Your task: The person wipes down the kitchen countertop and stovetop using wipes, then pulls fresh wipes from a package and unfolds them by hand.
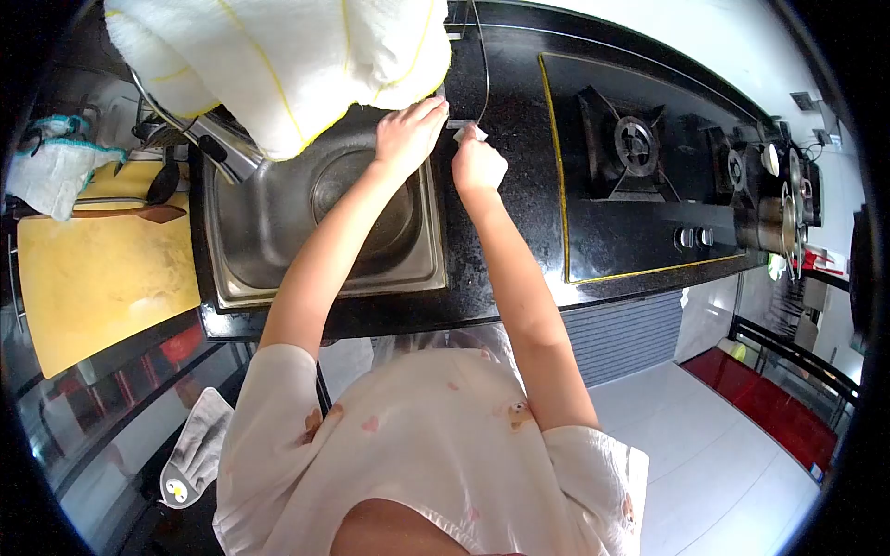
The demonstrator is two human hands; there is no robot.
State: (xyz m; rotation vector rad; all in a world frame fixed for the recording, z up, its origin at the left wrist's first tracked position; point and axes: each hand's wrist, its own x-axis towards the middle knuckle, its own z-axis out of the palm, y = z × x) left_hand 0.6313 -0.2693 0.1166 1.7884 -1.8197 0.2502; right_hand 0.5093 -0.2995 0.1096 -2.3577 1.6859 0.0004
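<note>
My left hand [408, 137] is at the upper right corner of the steel sink [431, 241], its fingers bent at the edge of a white towel [306, 56] with yellow stripes; whether it grips anything is hidden. Just to the right, my right hand [478, 165] is closed over the black counter [501, 222]. Its fingertips pinch a small whitish piece [470, 132] that I cannot make out clearly. A thin cable [486, 65] runs down from the top edge to near these fingertips. The towel hangs over the back of the sink.
A gas stove [593, 236] with burners lies to the right, pots [771, 222] beyond it. Left of the sink are a faucet [227, 153], a yellow cutting board [111, 269], a wooden utensil [139, 213], a black ladle [164, 181] and a cloth [56, 171].
</note>
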